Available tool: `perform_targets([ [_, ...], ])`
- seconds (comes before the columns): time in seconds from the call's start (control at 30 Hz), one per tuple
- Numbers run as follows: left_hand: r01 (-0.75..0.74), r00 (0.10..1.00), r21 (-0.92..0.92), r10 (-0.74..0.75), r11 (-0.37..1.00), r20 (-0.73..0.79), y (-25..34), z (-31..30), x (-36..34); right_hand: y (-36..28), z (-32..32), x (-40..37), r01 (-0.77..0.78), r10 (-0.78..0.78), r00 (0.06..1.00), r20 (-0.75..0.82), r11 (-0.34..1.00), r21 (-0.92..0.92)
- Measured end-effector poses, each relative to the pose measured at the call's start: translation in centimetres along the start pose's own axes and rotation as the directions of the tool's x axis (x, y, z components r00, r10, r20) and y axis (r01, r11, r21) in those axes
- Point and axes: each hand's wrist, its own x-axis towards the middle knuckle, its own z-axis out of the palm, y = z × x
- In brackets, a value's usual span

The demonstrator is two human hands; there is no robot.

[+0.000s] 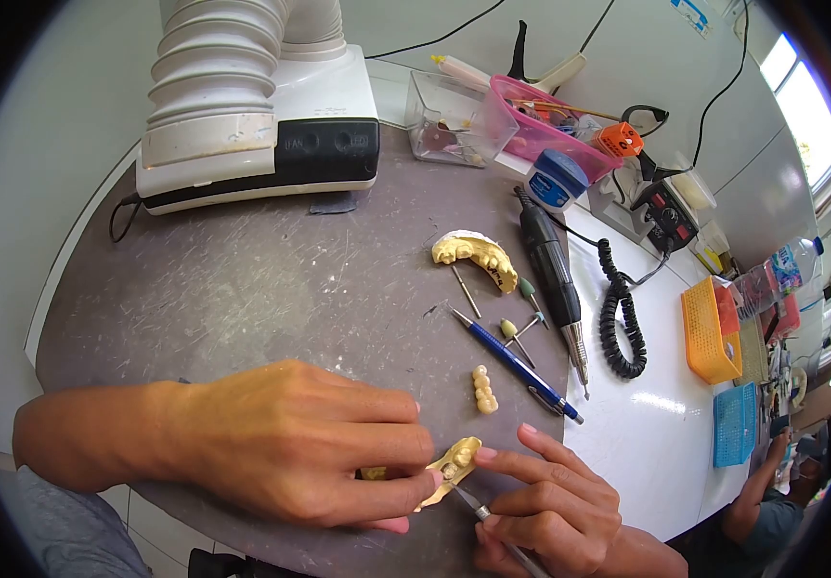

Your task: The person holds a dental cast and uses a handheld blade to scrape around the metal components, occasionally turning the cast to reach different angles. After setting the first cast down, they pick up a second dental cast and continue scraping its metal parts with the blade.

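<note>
My left hand (pixel 290 443) is closed around a yellow plaster dental cast (pixel 464 454) near the bench's front edge. Part of the cast is hidden under its fingers. My right hand (pixel 555 501) grips a slim metal knife (pixel 470 500), its blade tip at the cast's lower side; whether it touches cannot be made out. The right index fingertip rests at the cast's right end. Just above lies a tooth-coloured dental bridge (pixel 484 390). Farther back is a second, curved dental cast (pixel 473 254) with dark writing on it.
A blue mechanical pencil (pixel 512 362), mounted grinding points (pixel 509 328) and a black rotary handpiece (pixel 552 265) lie to the right. A white extraction unit (pixel 329 87) stands back left. Behind are a clear box (pixel 449 144) and pink basket (pixel 531 120). A co-worker (pixel 757 506) sits far right.
</note>
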Motion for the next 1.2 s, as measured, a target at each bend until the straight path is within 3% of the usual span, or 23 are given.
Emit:
perform_targets([
  [1.2, -0.006, 1.0, -0.011, 0.006, 1.0, -0.015, -0.09, 0.02, -0.01, -0.03, -0.11, -0.05, -0.016, 0.016, 1.0, 0.002, 1.0, 0.005],
])
